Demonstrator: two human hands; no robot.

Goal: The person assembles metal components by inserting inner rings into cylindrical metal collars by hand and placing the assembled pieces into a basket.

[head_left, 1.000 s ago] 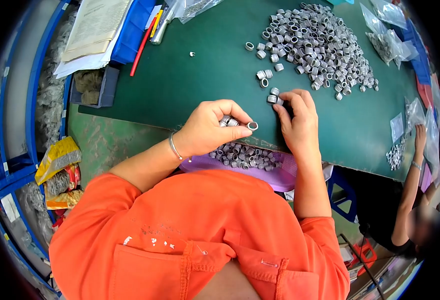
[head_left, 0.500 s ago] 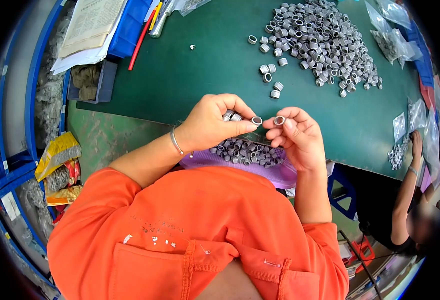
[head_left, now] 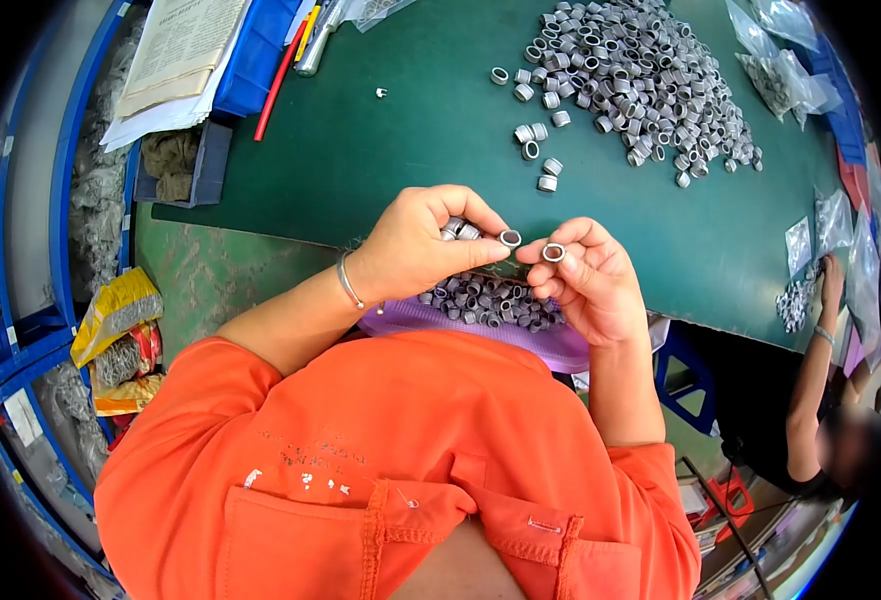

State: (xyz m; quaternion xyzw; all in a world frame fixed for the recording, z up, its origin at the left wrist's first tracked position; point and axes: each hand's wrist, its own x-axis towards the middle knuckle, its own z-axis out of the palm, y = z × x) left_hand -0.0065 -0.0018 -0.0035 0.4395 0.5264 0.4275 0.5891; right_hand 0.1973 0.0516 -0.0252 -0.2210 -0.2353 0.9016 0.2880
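Note:
My left hand pinches a metal ring between thumb and fingertip, with several more rings held in its curled fingers. Close beside it, my right hand holds another metal ring between thumb and fingers, its opening facing up. The two pinched rings are a small gap apart, over the table's near edge. Below the hands, a purple basket on my side of the edge holds many similar rings. A large pile of rings lies on the green table, with a few loose ones nearer me.
Papers, a blue bin, a red pen and a grey box are at the left. Plastic bags lie at the right. Another person's arm reaches to small parts at the right edge.
My right hand has lowered slightly, and the ring in it sits a little lower and is tipped differently. My left hand keeps its rings, almost unmoved.

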